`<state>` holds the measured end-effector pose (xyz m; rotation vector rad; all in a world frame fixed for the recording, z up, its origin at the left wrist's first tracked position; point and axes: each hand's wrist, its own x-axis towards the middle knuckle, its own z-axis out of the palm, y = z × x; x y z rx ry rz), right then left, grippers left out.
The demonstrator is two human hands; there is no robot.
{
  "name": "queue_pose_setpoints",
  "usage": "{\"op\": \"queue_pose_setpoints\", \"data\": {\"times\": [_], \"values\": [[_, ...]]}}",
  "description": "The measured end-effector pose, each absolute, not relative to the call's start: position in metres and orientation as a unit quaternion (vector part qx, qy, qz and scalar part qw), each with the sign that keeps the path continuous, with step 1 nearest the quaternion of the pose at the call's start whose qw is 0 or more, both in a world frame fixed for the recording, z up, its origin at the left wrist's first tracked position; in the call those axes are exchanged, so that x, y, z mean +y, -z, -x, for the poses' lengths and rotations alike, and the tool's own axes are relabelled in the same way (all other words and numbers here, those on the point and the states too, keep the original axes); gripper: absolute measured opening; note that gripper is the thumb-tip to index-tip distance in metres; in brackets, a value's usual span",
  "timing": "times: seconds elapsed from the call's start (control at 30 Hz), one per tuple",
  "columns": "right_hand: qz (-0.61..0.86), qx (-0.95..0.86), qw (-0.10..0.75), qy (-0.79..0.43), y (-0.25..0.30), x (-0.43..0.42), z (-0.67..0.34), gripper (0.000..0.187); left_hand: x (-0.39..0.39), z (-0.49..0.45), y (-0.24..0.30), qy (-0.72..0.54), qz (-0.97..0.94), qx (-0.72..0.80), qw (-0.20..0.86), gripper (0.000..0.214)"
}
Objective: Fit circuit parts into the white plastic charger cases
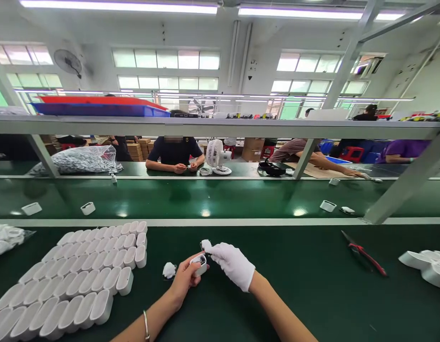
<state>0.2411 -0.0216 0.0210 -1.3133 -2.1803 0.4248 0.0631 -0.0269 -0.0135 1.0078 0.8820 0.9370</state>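
Observation:
Bare except for a bracelet at the wrist, my left hand [184, 280] grips a small white oval plastic housing [199, 266], its dark hollow opening facing up. My right hand [234, 266], in a white glove, pinches a small white part with a dark edge [206, 245] just above and beyond the housing. Its fingertips come very close to the housing; whether they touch it I cannot tell. On the green bench left of my left hand lies a similar white part on a dark base [169, 270]. The glove partly hides the pinched part.
Rows of white oval housings [80, 280] cover the bench's left side. Red-handled pliers [365, 256] and larger white pieces [428, 268] lie right. Beyond runs a green belt [234, 197] with scattered housings, under a shelf [220, 128] on slanted posts. A person [175, 154] works opposite.

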Motion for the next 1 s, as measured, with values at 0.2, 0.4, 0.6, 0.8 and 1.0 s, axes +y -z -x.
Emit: {"op": "queue_pose_setpoints", "data": {"times": [0.2,0.4,0.6,0.8,1.0], "values": [[0.47,-0.87,0.146,-0.025,-0.041,-0.032,-0.237,0.025,-0.03,-0.064,0.014,-0.424,-0.459,0.394,0.674,0.069],[0.475,-0.872,0.12,0.004,-0.054,-0.039,-0.24,0.021,-0.029,-0.067,0.016,-0.431,-0.463,0.401,0.663,0.065],[0.499,-0.862,0.079,0.035,-0.056,-0.041,-0.234,0.023,-0.028,-0.067,0.017,-0.428,-0.474,0.401,0.657,0.066],[0.48,-0.877,0.038,0.014,-0.056,-0.041,-0.223,0.026,-0.027,-0.067,0.018,-0.419,-0.488,0.381,0.664,0.063],[0.45,-0.893,0.02,0.012,-0.062,-0.04,-0.226,0.027,-0.029,-0.068,0.017,-0.419,-0.496,0.366,0.667,0.06]]}}
